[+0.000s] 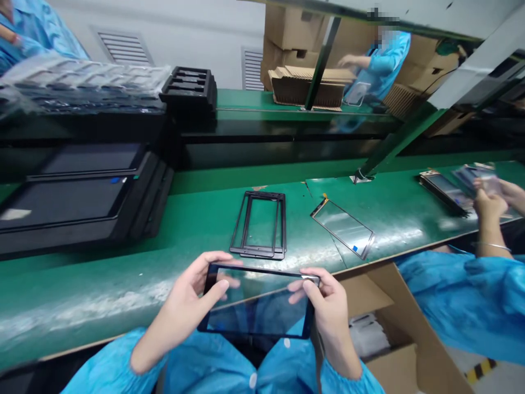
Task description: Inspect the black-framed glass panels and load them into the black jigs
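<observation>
Panel [258, 309], perhaps glass, between left hand [189, 294] and right hand [329, 302].

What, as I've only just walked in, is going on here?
A person's left hand and right hand hold a clear rectangular panel with a black border, one at each end. Beyond it, on the glossy green bench, lie two overlapping thin black rectangular frames, and right of those a clear rectangular panel with an orange tab. Farther right, a co-worker's hands hold something too blurred to identify.
</observation>
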Demonstrator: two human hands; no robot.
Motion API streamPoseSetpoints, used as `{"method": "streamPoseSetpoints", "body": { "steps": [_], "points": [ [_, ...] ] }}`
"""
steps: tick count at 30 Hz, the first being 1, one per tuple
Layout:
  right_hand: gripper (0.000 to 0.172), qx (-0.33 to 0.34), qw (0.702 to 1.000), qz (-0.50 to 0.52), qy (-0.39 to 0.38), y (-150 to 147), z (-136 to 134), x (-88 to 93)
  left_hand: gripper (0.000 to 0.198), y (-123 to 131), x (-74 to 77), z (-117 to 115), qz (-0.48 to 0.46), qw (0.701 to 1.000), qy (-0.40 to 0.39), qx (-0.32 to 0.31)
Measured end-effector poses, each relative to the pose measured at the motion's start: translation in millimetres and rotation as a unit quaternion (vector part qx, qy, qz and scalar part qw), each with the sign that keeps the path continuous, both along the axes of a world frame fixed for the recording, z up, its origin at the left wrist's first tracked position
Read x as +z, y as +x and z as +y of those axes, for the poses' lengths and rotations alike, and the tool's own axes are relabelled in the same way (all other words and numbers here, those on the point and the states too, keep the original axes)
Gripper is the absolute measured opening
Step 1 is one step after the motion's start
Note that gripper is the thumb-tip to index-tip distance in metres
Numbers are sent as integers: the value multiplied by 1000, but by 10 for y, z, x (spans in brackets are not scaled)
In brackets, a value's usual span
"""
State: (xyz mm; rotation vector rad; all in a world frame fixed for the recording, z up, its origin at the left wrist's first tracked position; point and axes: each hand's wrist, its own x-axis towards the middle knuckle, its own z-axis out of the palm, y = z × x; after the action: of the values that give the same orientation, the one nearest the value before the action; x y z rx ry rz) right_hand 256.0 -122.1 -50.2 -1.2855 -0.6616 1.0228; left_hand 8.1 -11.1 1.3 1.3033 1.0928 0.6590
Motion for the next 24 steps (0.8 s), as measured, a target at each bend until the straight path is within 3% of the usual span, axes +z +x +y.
{"method": "streamPoseSetpoints", "body": {
  "steps": [3, 6, 9, 12, 16, 24],
  "points": [
    [20, 12, 1000, -9, 1, 7, -18, 49, 31, -57, 69, 90, 103, 976, 181, -61],
    [18, 26, 1000, -6, 5, -20, -34, 92, 31, -66, 127, 176, 184, 909, 340, -154],
    [19, 28, 1000, -3, 6, -74, -45, 132, 32, -26, 151, 228, 202, 853, 410, -250],
    [22, 22, 1000, -12, -2, -113, -47, 166, 34, 12, 153, 244, 207, 820, 442, -299],
    [26, 19, 999, -42, -4, -150, -40, 209, 30, 64, 166, 213, 209, 810, 468, -285],
    [24, 43, 993, -106, -36, -367, -65, 387, 15, 260, 237, 132, 134, 833, 471, -256]
  ]
}}
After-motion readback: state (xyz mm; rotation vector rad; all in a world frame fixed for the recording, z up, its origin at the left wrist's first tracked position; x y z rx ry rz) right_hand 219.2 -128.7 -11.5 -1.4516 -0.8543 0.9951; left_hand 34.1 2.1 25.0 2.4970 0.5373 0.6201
